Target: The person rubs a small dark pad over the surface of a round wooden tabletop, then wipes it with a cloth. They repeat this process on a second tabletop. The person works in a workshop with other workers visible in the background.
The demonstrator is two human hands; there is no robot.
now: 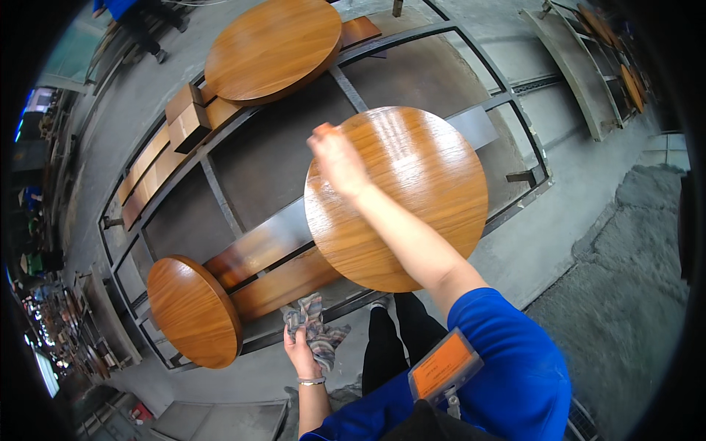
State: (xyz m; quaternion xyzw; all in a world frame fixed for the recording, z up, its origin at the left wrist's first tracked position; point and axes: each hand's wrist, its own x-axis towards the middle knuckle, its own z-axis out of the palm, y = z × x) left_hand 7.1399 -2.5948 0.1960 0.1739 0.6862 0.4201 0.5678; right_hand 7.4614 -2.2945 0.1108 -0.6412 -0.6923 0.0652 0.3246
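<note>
A round wooden tabletop (434, 213) with a glossy brown grain lies in front of me on a metal frame. My right hand (340, 163) is over its far left edge, closed on a small orange block (323, 128) that peeks out past the fingers. Motion blurs this hand, and the block's kind cannot be made out. Low at my left, my left hand (300, 353) grips a crumpled grey checked cloth (316, 332), held away from the tabletop. A second round tabletop (193, 312) rests left of the cloth, and a third (276, 48) sits at the far side.
The dark metal frame (220, 192) carries flat boards (283, 283) and a wooden block (188, 126). A person's legs (147, 18) show at the far left. Another rack (581, 81) stands at the far right. Rough grey concrete (625, 294) lies on my right.
</note>
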